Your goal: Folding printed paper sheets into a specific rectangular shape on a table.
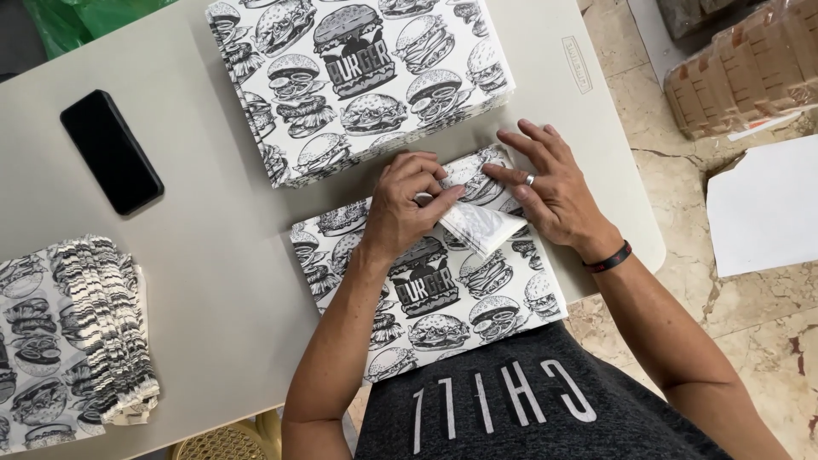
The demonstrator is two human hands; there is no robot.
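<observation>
While corner flap (481,226) sits half-turned on printed paper sheet (443,290), keep both hands low & close to fold line. Left hand (405,204): fingers curled narrow, tips pinching flap edge near its middle — hold light, no crumpling. Right hand (550,192): fingers spread fairly wide, flat, pressing sheet's upper right part just beside flap, ring on one finger; holds nothing, pins only. Sheet lies at near edge of grey table (213,281), lower edge overhanging twd person's lap, so keep right-hand weight on to stop slide. Probably best: line flap edge w/ print border first, then run left fingertips outward along crease, centre to tip. Avoid dragging sheet twd big stack (358,81) of same printed sheets, just beyond hands, nearly touching. Fanned pile of finished pieces (77,332) well apart at table's left, black phone (111,152) further up — neither in the way. Can't tell if crease already sharp; white underside of flap shows.
</observation>
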